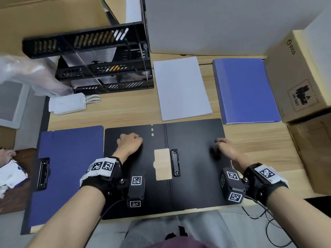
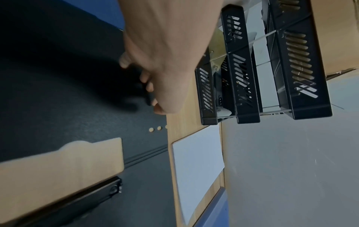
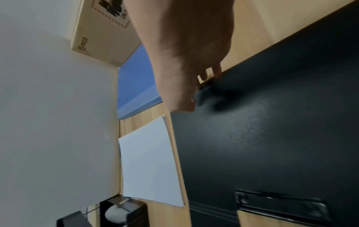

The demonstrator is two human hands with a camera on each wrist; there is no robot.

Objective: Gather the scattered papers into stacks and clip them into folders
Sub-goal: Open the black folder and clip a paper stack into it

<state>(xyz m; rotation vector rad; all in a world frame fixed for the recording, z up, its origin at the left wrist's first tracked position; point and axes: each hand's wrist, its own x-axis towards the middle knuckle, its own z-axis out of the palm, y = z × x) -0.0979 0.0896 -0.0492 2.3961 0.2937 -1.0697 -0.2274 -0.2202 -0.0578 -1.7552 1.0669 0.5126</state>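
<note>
A black folder (image 1: 197, 176) lies open and flat on the wooden desk in front of me, with its metal clip (image 1: 174, 162) beside the spine. My left hand (image 1: 129, 143) rests on the left panel with its fingers curled under and holds nothing. On the right panel, near the outer edge, the bent fingertips of my right hand (image 1: 224, 147) touch the folder (image 3: 272, 138). A stack of white paper (image 1: 180, 88) lies just behind the folder. A light blue folder (image 1: 245, 90) lies shut at the back right. A dark blue folder (image 1: 69, 167) lies to the left.
A black tiered paper tray (image 1: 100, 59) stands at the back left, with a white charger (image 1: 68, 104) in front of it. Cardboard boxes (image 1: 300, 74) line the right side. A grey panel (image 1: 232, 24) closes off the back.
</note>
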